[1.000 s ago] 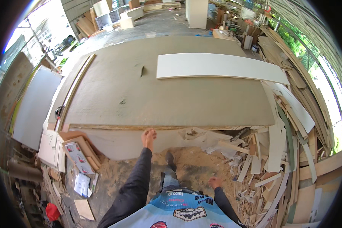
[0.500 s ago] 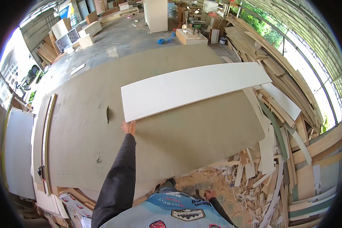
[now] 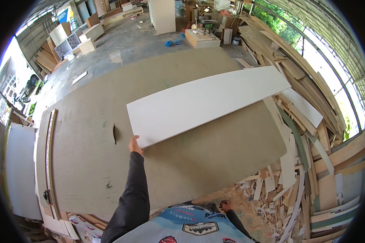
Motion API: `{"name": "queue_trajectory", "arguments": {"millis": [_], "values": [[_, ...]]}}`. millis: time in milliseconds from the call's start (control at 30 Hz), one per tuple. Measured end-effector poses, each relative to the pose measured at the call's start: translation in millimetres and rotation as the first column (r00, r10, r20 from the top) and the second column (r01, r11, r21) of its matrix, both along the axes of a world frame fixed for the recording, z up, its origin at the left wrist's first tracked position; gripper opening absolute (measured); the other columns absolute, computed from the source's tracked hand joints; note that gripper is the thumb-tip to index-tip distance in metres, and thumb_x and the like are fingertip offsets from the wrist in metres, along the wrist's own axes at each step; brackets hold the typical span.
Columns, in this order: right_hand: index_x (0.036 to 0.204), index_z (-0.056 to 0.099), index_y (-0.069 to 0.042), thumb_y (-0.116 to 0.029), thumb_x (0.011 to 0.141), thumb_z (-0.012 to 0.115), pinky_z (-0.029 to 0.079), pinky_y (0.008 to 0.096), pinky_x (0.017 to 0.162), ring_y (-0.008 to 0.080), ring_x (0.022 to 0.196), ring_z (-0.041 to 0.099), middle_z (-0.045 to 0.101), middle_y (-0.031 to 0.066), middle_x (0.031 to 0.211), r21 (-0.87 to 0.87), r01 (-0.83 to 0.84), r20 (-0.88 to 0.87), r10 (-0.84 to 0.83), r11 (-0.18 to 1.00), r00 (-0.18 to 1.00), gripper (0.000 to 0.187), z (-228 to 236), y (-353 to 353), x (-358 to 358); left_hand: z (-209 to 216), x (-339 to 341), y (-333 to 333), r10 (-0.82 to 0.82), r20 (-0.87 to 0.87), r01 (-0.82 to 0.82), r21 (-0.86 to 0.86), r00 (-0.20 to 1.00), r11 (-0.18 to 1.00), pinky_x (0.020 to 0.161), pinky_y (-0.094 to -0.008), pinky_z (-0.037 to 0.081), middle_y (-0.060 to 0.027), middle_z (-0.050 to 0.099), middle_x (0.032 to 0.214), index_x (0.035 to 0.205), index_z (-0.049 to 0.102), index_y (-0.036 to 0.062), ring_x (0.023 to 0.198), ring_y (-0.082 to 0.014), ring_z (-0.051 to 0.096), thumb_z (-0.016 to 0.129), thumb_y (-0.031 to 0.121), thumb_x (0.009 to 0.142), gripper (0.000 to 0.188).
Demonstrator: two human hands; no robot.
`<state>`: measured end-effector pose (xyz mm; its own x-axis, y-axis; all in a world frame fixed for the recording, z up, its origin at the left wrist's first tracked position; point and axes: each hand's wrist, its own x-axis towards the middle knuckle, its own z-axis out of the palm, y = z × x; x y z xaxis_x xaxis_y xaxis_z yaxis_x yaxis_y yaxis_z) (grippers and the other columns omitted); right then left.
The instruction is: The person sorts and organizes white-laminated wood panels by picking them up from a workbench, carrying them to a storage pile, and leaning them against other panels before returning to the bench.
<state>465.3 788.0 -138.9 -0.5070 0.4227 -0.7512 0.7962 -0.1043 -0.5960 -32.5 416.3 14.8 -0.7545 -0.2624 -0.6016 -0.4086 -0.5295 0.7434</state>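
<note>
A long, flat, smooth white panel (image 3: 207,103) with a thin edge lay on the broad, grey-brown, scuffed board worktable (image 3: 85,162), its far end reaching past the table's right side. The left hand (image 3: 135,144), in a dark sleeve, pinched the panel's corner nearest the table's left and front. The right hand (image 3: 224,206) hung before the table's front edge, apart from the panel; its fingers looked bent, but whether they were pressed together I could not tell. One second earlier the left hand had been off the panel, over the table's front edge. A dark, slender mark (image 3: 114,134) showed on the tabletop, and a long, narrow, wood-edged strip (image 3: 49,158) lay along the table's left end. Right of the table spread jumbled pale wood offcuts (image 3: 258,188); beyond it, a crumpled blue bundle (image 3: 173,42) sat on grey floor.
</note>
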Motion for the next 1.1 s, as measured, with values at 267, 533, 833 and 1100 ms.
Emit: {"name": "queue_trajectory", "arguments": {"millis": [267, 533, 833, 1100], "values": [[0.089, 0.058, 0.003, -0.006, 0.079, 0.053, 0.048, 0.0325, 0.049, 0.0229, 0.061, 0.063, 0.063, 0.014, 0.076, 0.085, 0.16, -0.112, -0.15, 0.984, 0.982, 0.015, 2, 34, -2, 89, 136, 43, -0.407, -0.267, 0.438, 0.065, 0.874, 0.897, 0.075, -0.0415, 0.056, -0.0145, 0.054, 0.108, 0.108, 0.045, -0.004, 0.092, -0.0282, 0.058, 0.051, 0.007, 0.088, 0.023], [0.08, 0.055, -0.001, -0.007, 0.081, 0.054, 0.047, 0.0327, 0.047, 0.0212, 0.053, 0.057, 0.059, 0.0105, 0.069, -0.164, 0.309, -0.273, -0.344, 0.937, 0.899, 0.006, -39, 76, 24, 75, 306, 139, -0.307, -0.3, 0.379, 0.218, 0.903, 0.899, 0.079, -0.039, 0.055, -0.0114, 0.057, 0.109, 0.109, 0.047, -0.0012, 0.094, -0.025, 0.06, 0.051, 0.005, 0.089, 0.022], [0.085, 0.051, -0.008, -0.023, 0.086, 0.054, 0.046, 0.0304, 0.048, 0.0191, 0.056, 0.058, 0.06, 0.0061, 0.071, -0.325, 0.337, -0.206, -0.414, 0.884, 0.887, 0.015, 8, 70, 39, 95, 456, 133, -0.247, -0.262, 0.31, 0.235, 0.933, 0.921, 0.08, -0.0373, 0.054, -0.0138, 0.057, 0.107, 0.109, 0.047, -0.0027, 0.093, -0.0243, 0.06, 0.055, 0.007, 0.088, 0.025], [0.099, 0.058, -0.004, -0.051, 0.088, 0.038, 0.042, 0.0344, 0.07, 0.0206, 0.08, 0.056, 0.061, 0.0088, 0.089, -0.508, 0.218, -0.433, -0.466, 0.833, 0.771, 0.052, 77, 23, 19, 88, 562, 7, 0.005, -0.07, 0.007, 0.173, 0.998, 0.985, 0.074, -0.038, 0.056, -0.0162, 0.061, 0.096, 0.098, 0.054, -0.0074, 0.085, -0.0256, 0.062, 0.062, 0.007, 0.082, 0.023]]}}
